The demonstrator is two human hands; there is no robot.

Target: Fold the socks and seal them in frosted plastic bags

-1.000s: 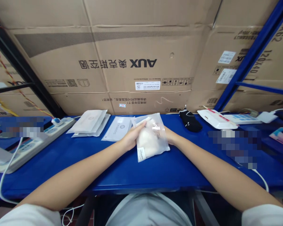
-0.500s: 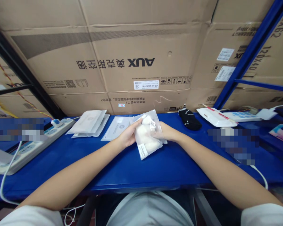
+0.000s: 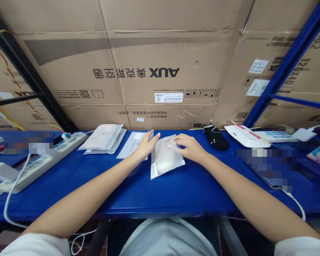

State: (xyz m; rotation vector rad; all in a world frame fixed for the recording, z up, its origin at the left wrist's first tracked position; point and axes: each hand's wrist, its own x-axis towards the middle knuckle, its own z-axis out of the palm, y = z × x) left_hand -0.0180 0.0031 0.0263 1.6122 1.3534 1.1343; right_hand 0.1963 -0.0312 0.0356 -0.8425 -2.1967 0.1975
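The head view is showing the person's two bare forearms reaching forward over a blue table [image 3: 160,199]. On it, a clear bag [image 3: 167,158] with something white inside is lying or being held between the hands, its labelled corner pointing back towards the person; whether it is touching the tabletop is unclear. The left hand [image 3: 147,145] is opening loosely at the bag's left upper edge, thumb parted from the fingers, with no firm hold showing. The right hand [image 3: 191,146] is half curling, its fingertips touching the bag's right upper edge; whether it is pinching cannot be told.

Beyond the left forearm, a flat printed packet [image 3: 129,145] is lying partly behind the left hand, and a stack of pale packets [image 3: 103,138] is resting to its left. Right of the right hand, a black item [image 3: 217,137] is lying near a white case [image 3: 246,136], across which a red-and-white stick [image 3: 252,133] is resting. Behind everything, printed cardboard [image 3: 138,46] is standing.
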